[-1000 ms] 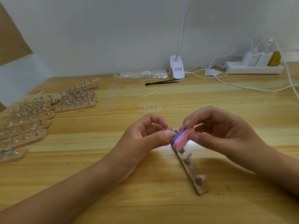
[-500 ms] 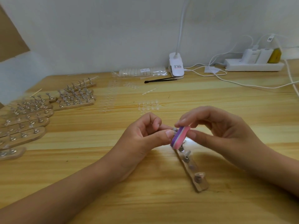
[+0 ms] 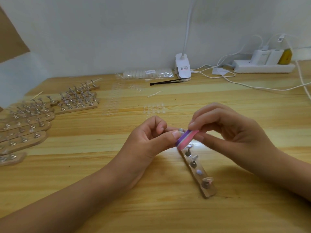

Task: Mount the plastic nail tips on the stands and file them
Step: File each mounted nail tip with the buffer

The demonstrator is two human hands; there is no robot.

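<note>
while left hand (image 3: 148, 142) fingers (image 3: 174, 135) pinch one stand (image 3: 181, 130), right hand (image 3: 235, 132) fingers (image 3: 199, 121) pinch the file (image 3: 186, 139) above the wooden strip (image 3: 209, 192).

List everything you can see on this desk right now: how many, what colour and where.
buffer block: one, pink and purple, in right hand
small stand: one, metal, in left hand
wooden strip: one, tan, under hands, carrying stands
spare strips: pile, tan, far left
loose nail tips: many, clear, mid-table
bagged tips: one bag, clear, by wall
tweezers: one, black, beside lamp
clip lamp: one, white, back edge
power strip: one, white, back right
table: one, light wood, underneath everything
left hand: one, pinching small stand
right hand: one, pinching buffer block
</note>
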